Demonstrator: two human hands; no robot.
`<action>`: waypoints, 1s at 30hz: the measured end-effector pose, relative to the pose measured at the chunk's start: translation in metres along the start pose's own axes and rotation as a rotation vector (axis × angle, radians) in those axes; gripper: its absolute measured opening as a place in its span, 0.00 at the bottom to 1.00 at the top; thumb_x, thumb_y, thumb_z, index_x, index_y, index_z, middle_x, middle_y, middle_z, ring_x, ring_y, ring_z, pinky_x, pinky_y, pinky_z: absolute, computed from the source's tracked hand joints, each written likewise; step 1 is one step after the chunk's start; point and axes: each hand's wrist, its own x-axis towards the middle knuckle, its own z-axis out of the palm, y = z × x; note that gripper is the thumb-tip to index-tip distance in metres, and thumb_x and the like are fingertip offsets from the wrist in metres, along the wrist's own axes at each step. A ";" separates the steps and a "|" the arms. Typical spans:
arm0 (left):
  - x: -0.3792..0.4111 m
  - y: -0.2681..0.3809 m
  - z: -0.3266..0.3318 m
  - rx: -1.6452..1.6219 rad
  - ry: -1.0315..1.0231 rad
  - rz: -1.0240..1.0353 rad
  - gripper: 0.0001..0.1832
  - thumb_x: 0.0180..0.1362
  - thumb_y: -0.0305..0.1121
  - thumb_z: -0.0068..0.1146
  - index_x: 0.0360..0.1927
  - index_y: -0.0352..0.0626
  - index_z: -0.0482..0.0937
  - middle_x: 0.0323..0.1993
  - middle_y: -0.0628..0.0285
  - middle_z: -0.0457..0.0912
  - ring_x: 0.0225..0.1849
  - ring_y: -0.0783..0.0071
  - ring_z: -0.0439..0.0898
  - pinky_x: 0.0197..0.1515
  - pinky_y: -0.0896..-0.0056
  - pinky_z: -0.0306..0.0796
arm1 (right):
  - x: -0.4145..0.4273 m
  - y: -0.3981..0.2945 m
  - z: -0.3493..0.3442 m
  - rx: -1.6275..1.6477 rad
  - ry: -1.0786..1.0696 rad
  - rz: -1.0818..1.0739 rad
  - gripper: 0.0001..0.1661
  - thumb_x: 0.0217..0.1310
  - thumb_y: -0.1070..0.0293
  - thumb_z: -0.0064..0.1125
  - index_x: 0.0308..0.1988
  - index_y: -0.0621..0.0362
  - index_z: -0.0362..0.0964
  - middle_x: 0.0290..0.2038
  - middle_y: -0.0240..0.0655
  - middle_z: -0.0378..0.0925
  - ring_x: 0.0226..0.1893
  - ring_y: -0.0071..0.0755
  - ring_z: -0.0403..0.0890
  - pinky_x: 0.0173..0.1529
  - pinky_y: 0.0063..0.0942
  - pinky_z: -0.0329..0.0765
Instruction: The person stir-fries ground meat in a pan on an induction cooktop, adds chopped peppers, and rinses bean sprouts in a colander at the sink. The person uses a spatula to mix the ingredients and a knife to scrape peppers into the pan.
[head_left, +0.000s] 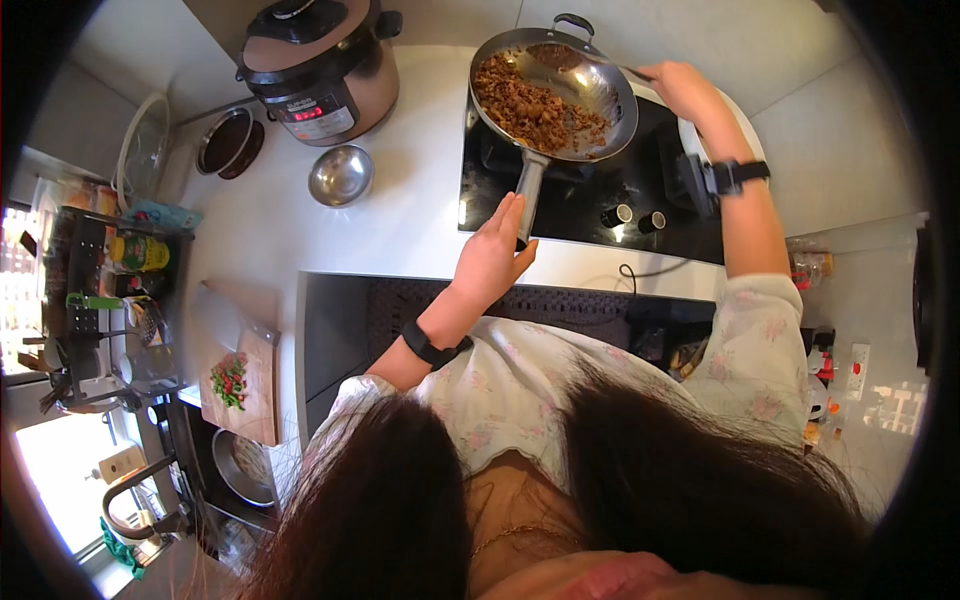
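Observation:
Ahead of me a steel wok (611, 101) sits over the black cooktop (495, 199), a little tilted in view. Brown minced or chopped food (536, 112) covers much of its inside. My left hand (491, 251) is around the end of the wok's long metal handle (533, 180), fingers stretched along one side and thumb on the other. At the far right rim, my right hand (681, 91) grips the thin handle of a spatula (634, 72). The spatula's head reaches into the far side of the wok and carries some of the brown food.
Left of the wok are an electric pressure cooker (319, 82), a steel bowl (341, 176) and a dark bowl (225, 142). A cleaver (225, 311) lies by a cutting board (259, 390) bearing chopped red and green pieces (229, 380). The sink tap (127, 499) stands lower left.

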 end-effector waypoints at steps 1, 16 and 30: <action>0.001 0.001 0.002 -0.009 -0.002 0.012 0.36 0.57 0.33 0.65 0.67 0.34 0.64 0.63 0.37 0.72 0.55 0.40 0.80 0.52 0.55 0.79 | 0.015 0.012 0.012 -0.003 0.022 0.009 0.19 0.64 0.66 0.55 0.53 0.47 0.81 0.46 0.48 0.83 0.48 0.56 0.82 0.55 0.45 0.77; 0.002 -0.009 0.001 0.055 -0.011 0.071 0.38 0.55 0.36 0.68 0.66 0.31 0.65 0.64 0.36 0.72 0.48 0.44 0.84 0.46 0.59 0.81 | -0.135 -0.071 -0.063 -0.399 0.091 -0.122 0.21 0.64 0.71 0.52 0.54 0.43 0.80 0.30 0.42 0.78 0.35 0.48 0.83 0.39 0.42 0.78; 0.005 -0.009 0.001 0.061 0.003 0.107 0.36 0.55 0.37 0.68 0.64 0.31 0.68 0.62 0.36 0.74 0.46 0.44 0.85 0.43 0.59 0.82 | -0.059 -0.044 0.029 -0.296 0.126 0.117 0.27 0.66 0.73 0.45 0.62 0.41 0.73 0.33 0.46 0.79 0.35 0.51 0.84 0.38 0.45 0.80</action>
